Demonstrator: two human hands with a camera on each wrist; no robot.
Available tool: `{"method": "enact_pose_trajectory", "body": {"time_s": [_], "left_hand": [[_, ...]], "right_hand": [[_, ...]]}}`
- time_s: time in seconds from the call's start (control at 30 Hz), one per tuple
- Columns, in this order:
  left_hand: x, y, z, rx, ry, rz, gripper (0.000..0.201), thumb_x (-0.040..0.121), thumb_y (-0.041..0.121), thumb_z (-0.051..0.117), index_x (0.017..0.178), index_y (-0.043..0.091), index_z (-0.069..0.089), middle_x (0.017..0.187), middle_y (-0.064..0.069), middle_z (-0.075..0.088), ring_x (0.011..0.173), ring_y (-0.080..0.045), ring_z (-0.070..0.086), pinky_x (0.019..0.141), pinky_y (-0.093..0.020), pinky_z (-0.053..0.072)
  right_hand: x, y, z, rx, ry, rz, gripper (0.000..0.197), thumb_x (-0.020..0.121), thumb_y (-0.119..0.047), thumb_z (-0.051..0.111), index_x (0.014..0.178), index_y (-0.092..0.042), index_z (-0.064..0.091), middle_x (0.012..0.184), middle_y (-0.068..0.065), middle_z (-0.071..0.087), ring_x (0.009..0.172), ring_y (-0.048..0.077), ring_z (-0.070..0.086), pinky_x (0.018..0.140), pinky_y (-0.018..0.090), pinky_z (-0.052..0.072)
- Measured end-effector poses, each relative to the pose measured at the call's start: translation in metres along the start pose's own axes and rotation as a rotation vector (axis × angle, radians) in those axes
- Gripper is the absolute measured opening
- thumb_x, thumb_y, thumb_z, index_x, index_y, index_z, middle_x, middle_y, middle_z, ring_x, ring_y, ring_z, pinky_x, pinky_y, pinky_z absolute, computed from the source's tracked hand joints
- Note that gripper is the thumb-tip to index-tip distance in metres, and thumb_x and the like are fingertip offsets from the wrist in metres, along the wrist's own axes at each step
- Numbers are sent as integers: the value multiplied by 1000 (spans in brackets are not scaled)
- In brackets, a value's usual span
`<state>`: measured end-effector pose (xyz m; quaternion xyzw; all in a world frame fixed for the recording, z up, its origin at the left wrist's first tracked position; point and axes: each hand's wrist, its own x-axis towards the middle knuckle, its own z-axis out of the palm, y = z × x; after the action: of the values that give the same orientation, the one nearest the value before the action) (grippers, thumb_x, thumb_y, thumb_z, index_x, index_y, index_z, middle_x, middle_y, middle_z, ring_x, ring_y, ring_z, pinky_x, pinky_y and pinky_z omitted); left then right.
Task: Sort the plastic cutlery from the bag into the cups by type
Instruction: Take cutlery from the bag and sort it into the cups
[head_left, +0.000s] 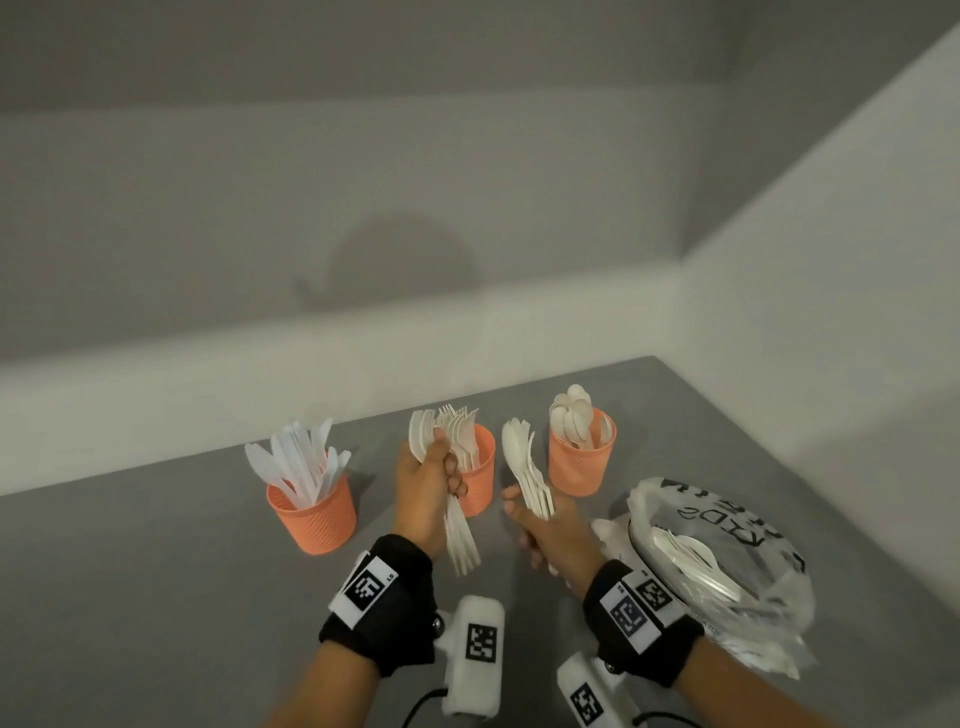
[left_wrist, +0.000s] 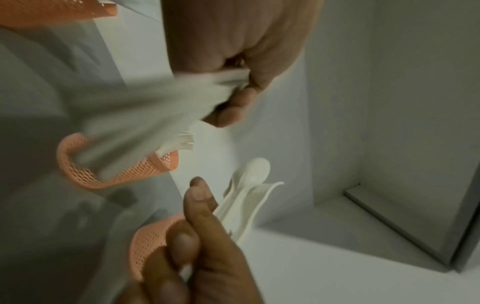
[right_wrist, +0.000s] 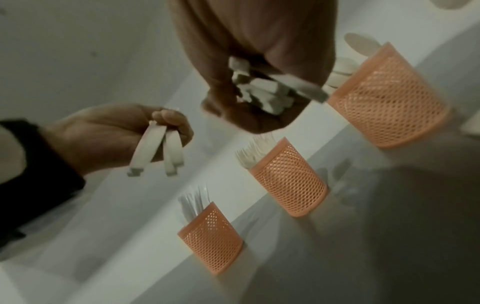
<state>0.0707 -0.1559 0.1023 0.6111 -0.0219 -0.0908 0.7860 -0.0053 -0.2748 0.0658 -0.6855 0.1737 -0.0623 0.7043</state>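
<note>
Three orange mesh cups stand in a row on the grey table: a knife cup (head_left: 311, 512) (right_wrist: 210, 236), a fork cup (head_left: 480, 478) (right_wrist: 288, 179) (left_wrist: 103, 174) and a spoon cup (head_left: 582, 457) (right_wrist: 389, 102). My left hand (head_left: 426, 483) (left_wrist: 241, 82) grips a bundle of white cutlery (head_left: 460, 535) just in front of the fork cup; its type is hard to tell. My right hand (head_left: 540, 535) (right_wrist: 254, 92) holds a second white bundle (head_left: 524, 467) (left_wrist: 249, 189) upright between the fork and spoon cups, a spoon bowl showing in front. The clear plastic bag (head_left: 717, 561) lies at the right.
More white cutlery (head_left: 685, 556) lies inside the bag, close beside my right wrist. The table (head_left: 156, 597) runs into a white wall behind the cups and on the right. Bare grey surface lies left of the knife cup and near me.
</note>
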Motion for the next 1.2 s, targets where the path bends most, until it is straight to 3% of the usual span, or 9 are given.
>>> {"method": "enact_pose_trajectory", "body": {"time_s": [0.17,0.23,0.33,0.47,0.6,0.8,0.87,1.03,1.2], "left_hand": [[-21,-2,14,169,-199,49,17,88,15,61,72,17,54,38,12,44,34,0,40,43,-15,34],[-26,-6,19,100,-203,7,8,86,9,62,93,9,59,45,10,54,34,2,47,39,-10,36],[-19,-20,21,48,-102,-107,33,81,13,69,110,2,57,65,-3,58,35,-1,48,34,-13,33],[-6,-25,14,56,-79,-205,19,80,14,69,91,2,59,48,-1,54,31,-7,36,33,-17,28],[3,-21,6,91,-184,-182,18,82,12,66,93,-1,59,47,-1,55,31,-6,36,33,-17,27],[5,-12,12,155,-348,-215,17,84,19,66,80,3,61,43,-2,48,31,-6,33,37,-18,27],[6,-11,16,171,-354,-213,22,83,25,66,71,7,61,39,1,45,33,-8,36,40,-19,29],[18,-21,19,42,-305,-320,38,87,47,55,68,16,60,46,2,45,36,-6,34,41,-18,27],[24,-27,14,-13,-164,-440,27,96,22,45,70,12,45,50,0,35,29,-5,31,33,-16,25]], "right_hand": [[1,2,5,-274,157,-190,15,93,-11,50,81,-19,56,69,-10,55,60,-1,52,59,10,42],[1,4,9,-383,166,-212,12,94,-17,47,98,-14,57,82,-4,61,74,8,57,71,23,46],[-2,10,14,-574,81,-246,23,94,-18,46,115,-10,51,98,4,66,90,20,63,79,28,48],[-5,6,14,-548,-92,-263,20,94,-12,45,114,-14,49,79,-10,58,63,7,57,57,10,43],[-1,-4,8,-251,-243,-98,29,86,0,52,105,-20,45,78,3,61,57,17,61,55,32,54],[-5,-26,-5,132,-472,109,16,77,-11,56,93,-11,56,53,1,56,46,14,56,49,24,50],[-7,-28,-6,146,-451,147,7,88,-12,52,88,-14,58,47,-6,49,38,7,44,40,18,41],[-3,-24,-8,51,-240,131,45,96,-31,48,52,-27,60,40,-9,33,33,5,27,36,17,24],[9,-15,-27,114,-26,158,20,95,-35,48,91,-15,48,46,-7,36,33,5,28,34,16,25]]}}
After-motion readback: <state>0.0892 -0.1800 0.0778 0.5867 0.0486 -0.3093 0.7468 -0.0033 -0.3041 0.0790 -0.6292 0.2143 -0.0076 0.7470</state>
